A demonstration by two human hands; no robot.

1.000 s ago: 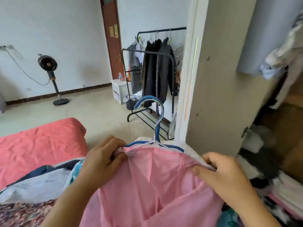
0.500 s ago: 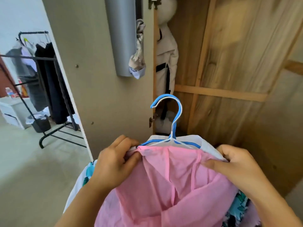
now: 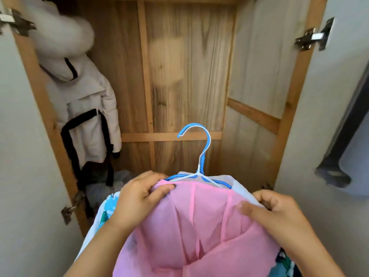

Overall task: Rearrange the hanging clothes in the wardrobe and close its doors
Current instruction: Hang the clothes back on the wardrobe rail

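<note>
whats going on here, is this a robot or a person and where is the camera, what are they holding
No robot: this is a person, filmed by a camera worn on their head, looking down at their own hands. The left hand and right hand each grip a shoulder of a pink garment draped on a blue hanger, with other clothes bunched beneath it. Ahead is an open wooden wardrobe. A white padded coat hangs inside on the left. The doors stand open on both sides.
</note>
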